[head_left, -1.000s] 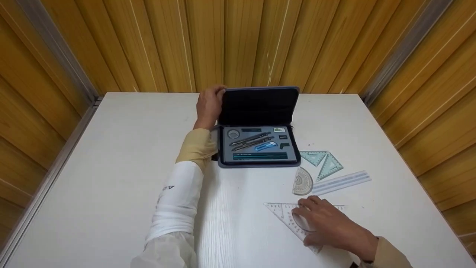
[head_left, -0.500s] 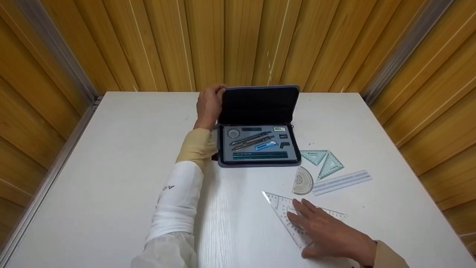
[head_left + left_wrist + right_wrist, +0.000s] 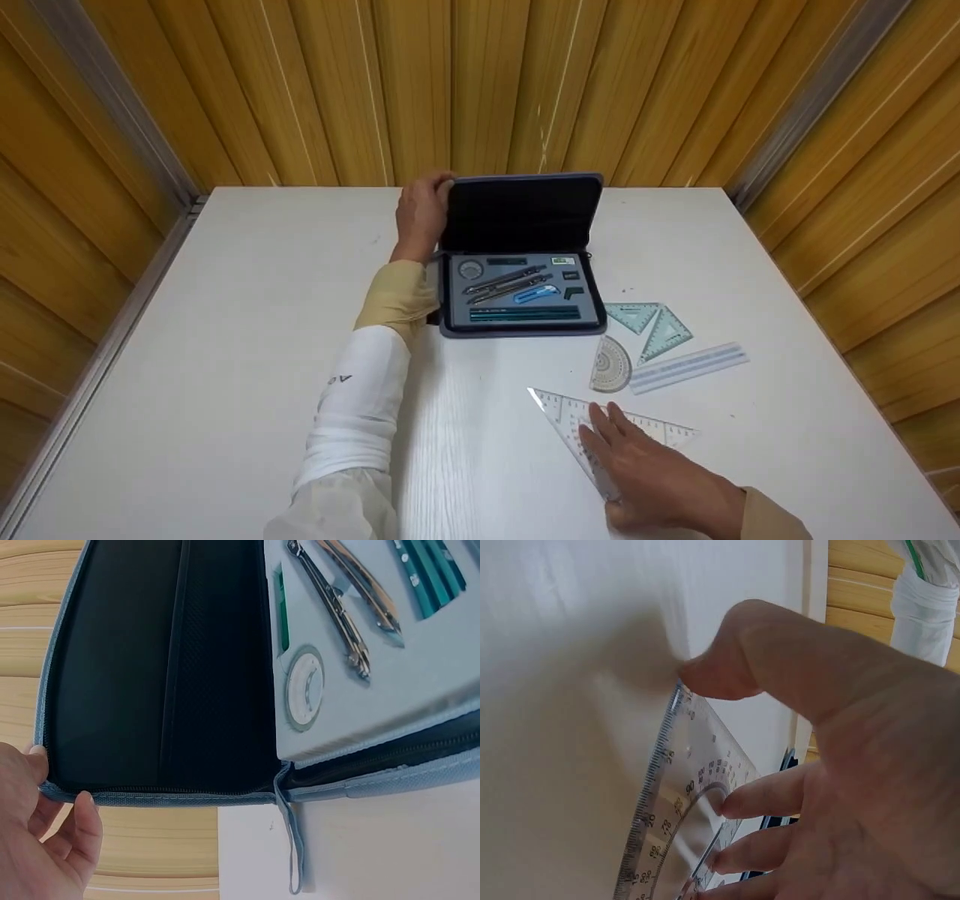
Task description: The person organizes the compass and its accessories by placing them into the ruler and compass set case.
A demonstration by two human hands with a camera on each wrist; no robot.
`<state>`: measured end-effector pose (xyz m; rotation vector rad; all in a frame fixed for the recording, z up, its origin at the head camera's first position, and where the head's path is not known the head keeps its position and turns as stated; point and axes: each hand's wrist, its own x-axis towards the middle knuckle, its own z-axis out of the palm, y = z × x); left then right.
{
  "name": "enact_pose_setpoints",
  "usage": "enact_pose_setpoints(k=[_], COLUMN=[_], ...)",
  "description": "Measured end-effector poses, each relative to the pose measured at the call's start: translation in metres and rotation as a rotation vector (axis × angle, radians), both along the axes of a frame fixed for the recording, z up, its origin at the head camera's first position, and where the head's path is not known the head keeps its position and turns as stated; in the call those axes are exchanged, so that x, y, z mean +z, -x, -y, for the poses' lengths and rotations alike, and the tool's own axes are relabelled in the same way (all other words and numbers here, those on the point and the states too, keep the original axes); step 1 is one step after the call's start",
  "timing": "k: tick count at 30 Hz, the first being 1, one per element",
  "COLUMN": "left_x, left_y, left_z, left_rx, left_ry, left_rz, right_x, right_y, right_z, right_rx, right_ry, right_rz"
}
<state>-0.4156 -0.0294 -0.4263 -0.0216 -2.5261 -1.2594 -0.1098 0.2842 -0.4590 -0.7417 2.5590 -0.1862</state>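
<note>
My left hand [image 3: 421, 216] grips the upper left corner of the lid [image 3: 525, 214] of a dark blue zippered case. The lid stands raised, and in the left wrist view my thumb and fingers pinch its edge. Within the case, a grey insert [image 3: 459, 304] carries two metal compasses [image 3: 334, 611], green pencils [image 3: 525, 313], a blue utility knife [image 3: 536, 294] and small pieces. My right hand [image 3: 664, 480] lies over a large clear set square [image 3: 559, 409] with fairly straight fingers. Its thumb touches one end in the right wrist view; the palm hides part of the square.
Right of the case lie two small greenish set squares [image 3: 632, 316], [image 3: 666, 336], a clear protractor [image 3: 611, 366] and a clear ruler [image 3: 690, 367]. The white table [image 3: 225, 360] ends at a wood-patterned wall [image 3: 487, 90]. A strap loop [image 3: 294, 851] hangs from the case.
The large set square has turned clockwise on the table, its left corner shifting away from me. My right fingers have straightened over it. My left hand and the lid look the same.
</note>
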Motion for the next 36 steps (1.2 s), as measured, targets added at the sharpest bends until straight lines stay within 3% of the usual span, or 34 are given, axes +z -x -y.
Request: enact_pose_setpoints(k=[4,7,12,16,23,28,32,36], left_x=[-0.001,-0.001,-0.002,-0.003,-0.004,-0.004,-0.003,-0.002], left_y=[0.0,0.0,0.002,0.002,0.003,0.002,0.002,0.003], left_z=[0.0,0.001,0.002,0.004,0.005,0.007,0.008,0.01], left_rx=[0.003,0.0,0.0,0.007,0.004,0.005,0.012,0.017], left_ry=[-0.008,-0.015,-0.016,-0.008,0.003,0.019,0.021,0.02], left_rz=[-0.005,-0.009,-0.025,-0.027,-0.023,-0.018,-0.014,-0.025], right_x=[0.0,-0.002,-0.008,-0.013,-0.014,-0.003,0.008,0.015], right_y=[-0.004,-0.009,-0.01,-0.006,-0.001,-0.006,-0.006,-0.001], right_z=[0.004,0.007,0.011,0.014,0.013,0.006,0.004,0.004], right_rx=[-0.006,0.039,0.218,0.294,0.294,0.293,0.231,0.279], right_ry=[-0.003,-0.016,-0.098,-0.102,-0.089,-0.135,-0.126,-0.104], right_rz=[0.026,-0.003,-0.273,-0.442,-0.423,-0.277,-0.186,-0.41])
